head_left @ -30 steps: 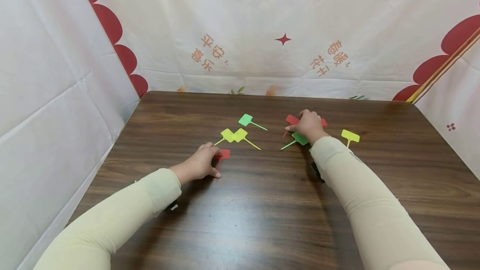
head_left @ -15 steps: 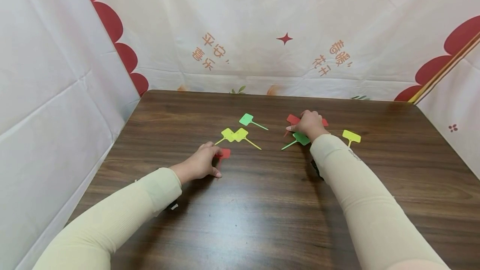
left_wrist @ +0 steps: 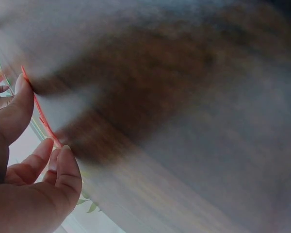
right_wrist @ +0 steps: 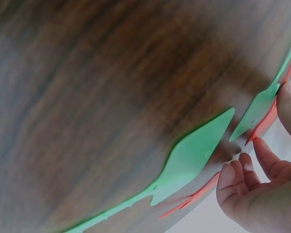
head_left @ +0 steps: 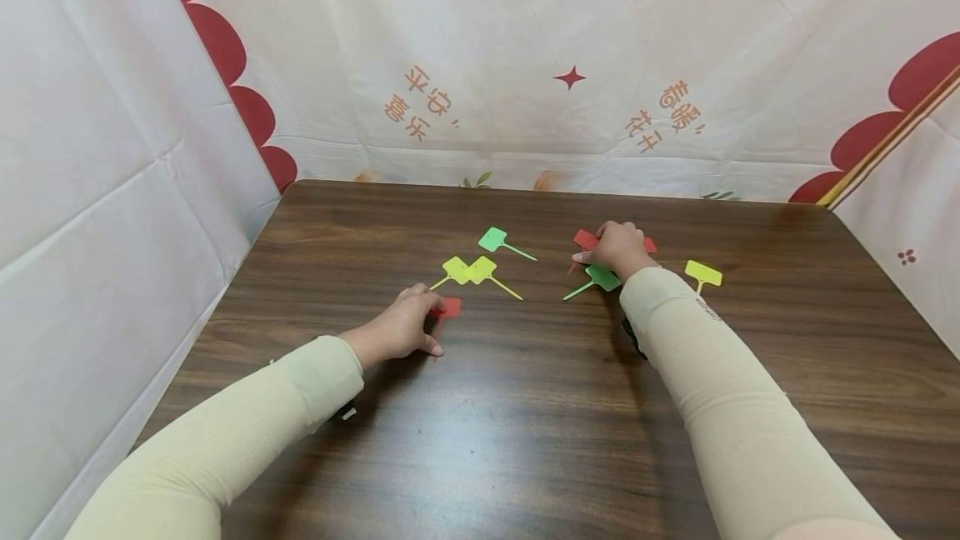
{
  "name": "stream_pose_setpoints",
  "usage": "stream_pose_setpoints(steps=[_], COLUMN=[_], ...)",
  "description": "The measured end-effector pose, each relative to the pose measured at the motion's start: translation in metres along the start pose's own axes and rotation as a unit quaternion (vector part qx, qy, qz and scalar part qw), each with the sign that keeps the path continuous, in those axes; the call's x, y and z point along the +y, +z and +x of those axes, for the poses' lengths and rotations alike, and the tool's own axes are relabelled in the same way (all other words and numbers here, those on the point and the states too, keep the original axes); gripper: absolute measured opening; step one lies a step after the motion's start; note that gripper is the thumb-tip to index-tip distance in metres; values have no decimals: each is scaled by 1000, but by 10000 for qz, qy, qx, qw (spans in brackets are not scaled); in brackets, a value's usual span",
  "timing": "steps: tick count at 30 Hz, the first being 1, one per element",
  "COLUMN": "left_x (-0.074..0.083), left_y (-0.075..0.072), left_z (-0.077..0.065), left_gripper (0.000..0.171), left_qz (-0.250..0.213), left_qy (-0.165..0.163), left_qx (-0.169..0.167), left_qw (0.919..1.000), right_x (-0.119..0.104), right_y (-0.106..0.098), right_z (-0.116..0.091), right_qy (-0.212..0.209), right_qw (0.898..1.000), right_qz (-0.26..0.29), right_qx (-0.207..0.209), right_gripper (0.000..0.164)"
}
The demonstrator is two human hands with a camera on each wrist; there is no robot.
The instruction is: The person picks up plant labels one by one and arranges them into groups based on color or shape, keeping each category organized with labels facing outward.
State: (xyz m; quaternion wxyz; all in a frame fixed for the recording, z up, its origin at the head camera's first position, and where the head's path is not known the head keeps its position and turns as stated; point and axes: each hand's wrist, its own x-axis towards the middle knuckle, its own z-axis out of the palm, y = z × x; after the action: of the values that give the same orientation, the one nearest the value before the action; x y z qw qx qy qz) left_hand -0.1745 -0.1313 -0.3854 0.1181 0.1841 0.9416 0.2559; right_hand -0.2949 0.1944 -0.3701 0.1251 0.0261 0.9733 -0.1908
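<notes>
My left hand holds a red plant label lengthwise at the table. In the left wrist view the thumb is at one end of the red label, the fingertips at the other. Farther right, my right hand grips another red label between thumb and index finger. Beside that red label lies a green label. The other right fingers are near a third red label, largely covered by the hand in the head view. A second green label lies closest to the wrist camera.
Two yellow labels overlap between the hands, with a light green label behind them. Another yellow label is right of the right sleeve. The wooden table meets a printed cloth at the back.
The head view has shifted slightly. Both hands and the labels keep their places on the table.
</notes>
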Motion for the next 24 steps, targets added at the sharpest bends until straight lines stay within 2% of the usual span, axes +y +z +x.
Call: stream_pose_setpoints(steps=[24], left_x=[1], left_y=[-1], left_z=[0], left_gripper=[56], left_qz=[-49], left_qy=[-43], left_qx=[-13], left_qw=[10000], right_x=[0], right_y=[4], right_z=[1], right_qy=[96], right_qw=[9986], right_qz=[424], right_qx=[305], right_gripper=[61])
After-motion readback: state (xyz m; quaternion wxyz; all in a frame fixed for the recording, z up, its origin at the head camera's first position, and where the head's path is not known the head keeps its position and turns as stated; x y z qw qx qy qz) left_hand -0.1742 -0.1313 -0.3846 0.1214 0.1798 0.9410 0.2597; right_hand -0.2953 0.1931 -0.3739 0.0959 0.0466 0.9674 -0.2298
